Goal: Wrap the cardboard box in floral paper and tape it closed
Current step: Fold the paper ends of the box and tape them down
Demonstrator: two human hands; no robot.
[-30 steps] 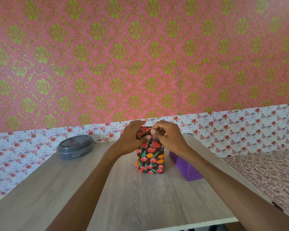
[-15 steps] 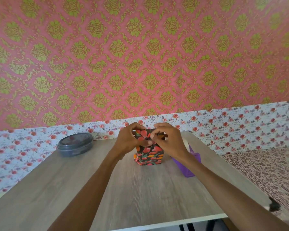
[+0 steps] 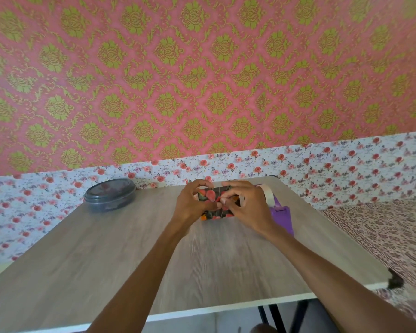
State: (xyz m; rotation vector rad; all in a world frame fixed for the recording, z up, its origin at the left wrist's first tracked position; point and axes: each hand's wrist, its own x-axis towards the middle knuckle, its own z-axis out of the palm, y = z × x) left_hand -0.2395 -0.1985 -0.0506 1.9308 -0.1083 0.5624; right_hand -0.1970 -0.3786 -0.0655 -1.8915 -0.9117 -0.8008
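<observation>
The box [image 3: 214, 198], wrapped in black paper with red and orange flowers, stands on the wooden table [image 3: 135, 251] near its far edge. My left hand [image 3: 191, 204] grips the box's left side, fingers curled over its top. My right hand [image 3: 246, 206] holds the right side, with fingertips pinching the paper folds on the near face. Much of the box is hidden by both hands. A purple tape dispenser [image 3: 281, 216] with a white tape roll [image 3: 268, 194] sits just right of the box, behind my right hand.
A dark round lidded container [image 3: 109, 194] sits at the table's far left. A floral-papered wall [image 3: 226, 92] rises right behind the table. A patterned cloth surface [image 3: 382, 236] lies to the right. Table legs show under the near edge.
The box looks lower and more tilted than a second ago. Both hands have stayed on it, working the paper folds. The camera view has shifted upward, so the scene sits lower in frame.
</observation>
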